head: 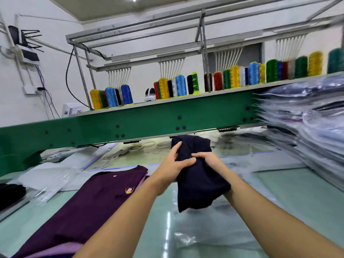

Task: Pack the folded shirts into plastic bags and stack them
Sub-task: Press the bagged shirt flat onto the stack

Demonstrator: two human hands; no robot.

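**Navy shirt held in both hands above a clear bag**

At the centre of the frame the folded navy shirt is lifted off the table, its lower edge hanging free. The left hand clasps the shirt's left side, fingers spread up over the cloth and thumb pressed across it. The right hand grips the right side, thumb on top and fingers tucked out of sight behind the fabric.

Below the shirt, at lower centre, a clear plastic bag lies flat and crinkled on the table; nothing shows inside it.

Along the right edge rises a tall stack of bagged shirts, each dark garment sealed in its own clear sleeve, blurred in this view.

At lower left a purple shirt with a small crest lies spread on the table, unbagged. Beyond it, at mid left, loose empty bags lie overlapping, and at the far left edge a dark garment rests partly in plastic.

Across the middle runs a green machine beam, with coloured thread spools lined along its top.
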